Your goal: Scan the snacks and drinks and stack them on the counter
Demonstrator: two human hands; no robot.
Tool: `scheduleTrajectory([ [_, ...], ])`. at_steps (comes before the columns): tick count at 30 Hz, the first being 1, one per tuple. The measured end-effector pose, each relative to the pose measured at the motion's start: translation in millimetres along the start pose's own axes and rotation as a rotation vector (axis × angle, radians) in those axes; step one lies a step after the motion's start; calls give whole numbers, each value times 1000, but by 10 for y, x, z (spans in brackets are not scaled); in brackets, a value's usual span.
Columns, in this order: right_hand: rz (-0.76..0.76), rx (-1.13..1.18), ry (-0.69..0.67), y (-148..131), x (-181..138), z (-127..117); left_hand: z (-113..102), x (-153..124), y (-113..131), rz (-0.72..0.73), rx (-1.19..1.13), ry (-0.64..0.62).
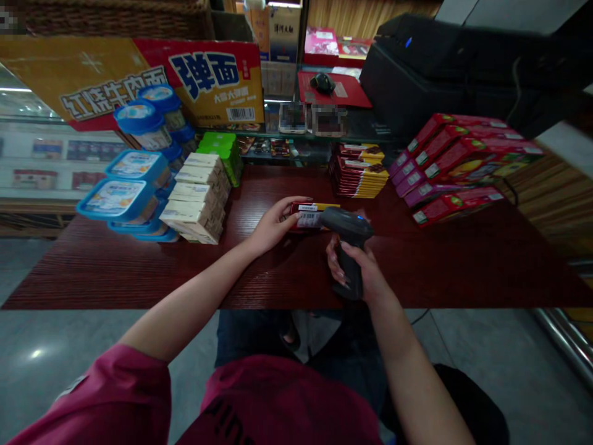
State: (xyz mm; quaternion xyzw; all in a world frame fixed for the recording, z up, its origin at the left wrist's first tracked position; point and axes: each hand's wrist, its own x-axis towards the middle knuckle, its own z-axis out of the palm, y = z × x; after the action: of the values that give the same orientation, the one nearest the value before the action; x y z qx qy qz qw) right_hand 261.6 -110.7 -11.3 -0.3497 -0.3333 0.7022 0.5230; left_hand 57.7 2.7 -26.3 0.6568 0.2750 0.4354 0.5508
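Observation:
My left hand (273,225) grips a small red and yellow packet (311,216) by its left end, holding it just above the dark red counter (463,266) with its barcode label facing up. My right hand (356,266) is wrapped round the handle of a dark barcode scanner (348,228). The scanner's head, with a small blue light on it, sits right over the packet's right end.
Blue-lidded tubs (121,196) and a stack of pale boxes (197,198) stand at the left, green packs (222,148) behind them. A pile of red-yellow packets (359,170) lies mid-back, red boxes (451,167) at the right. A black register (440,68) stands behind.

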Motion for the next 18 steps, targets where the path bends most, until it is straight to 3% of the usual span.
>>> scheduleTrajectory([
  [14, 46, 0, 37, 21, -29, 28, -16, -18, -14, -36, -7, -8],
  [18, 48, 3, 27, 10, -26, 49, -21, -24, 17, -4, 85, 12],
])
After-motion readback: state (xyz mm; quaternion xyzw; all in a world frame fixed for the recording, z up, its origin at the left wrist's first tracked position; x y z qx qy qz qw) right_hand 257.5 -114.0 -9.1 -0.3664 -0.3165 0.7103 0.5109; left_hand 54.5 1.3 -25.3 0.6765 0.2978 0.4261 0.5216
